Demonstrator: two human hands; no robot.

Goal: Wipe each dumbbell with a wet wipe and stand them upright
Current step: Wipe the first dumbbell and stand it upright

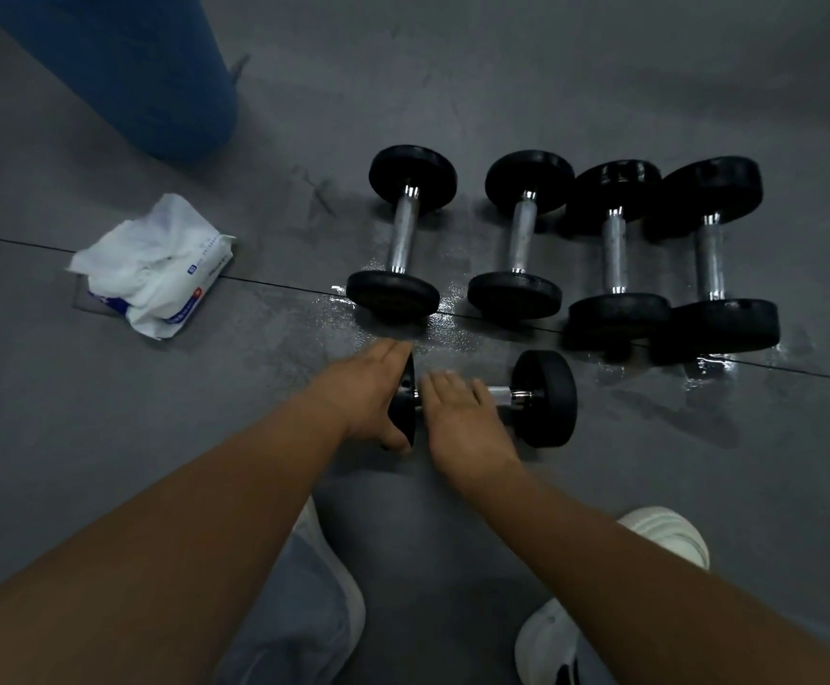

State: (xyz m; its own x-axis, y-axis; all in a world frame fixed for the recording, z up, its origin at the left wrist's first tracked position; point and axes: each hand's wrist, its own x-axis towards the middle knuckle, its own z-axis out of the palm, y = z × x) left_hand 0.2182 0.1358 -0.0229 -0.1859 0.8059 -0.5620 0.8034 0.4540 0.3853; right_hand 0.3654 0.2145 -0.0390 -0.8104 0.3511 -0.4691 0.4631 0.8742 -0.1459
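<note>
A black dumbbell with a chrome handle lies sideways on the grey floor right in front of me. My left hand grips its left head, fingers over the top and thumb curled under the rim. My right hand lies over the handle with its fingers stretched out; no wipe shows in either hand. Behind it, several more black dumbbells lie side by side in a row, handles pointing away from me. A pack of wet wipes with a crumpled white wipe on top sits on the floor at the left.
A large blue cylinder stands at the back left. Wet patches shine on the floor around the dumbbell row. My white shoes and a light trouser leg fill the bottom of the view.
</note>
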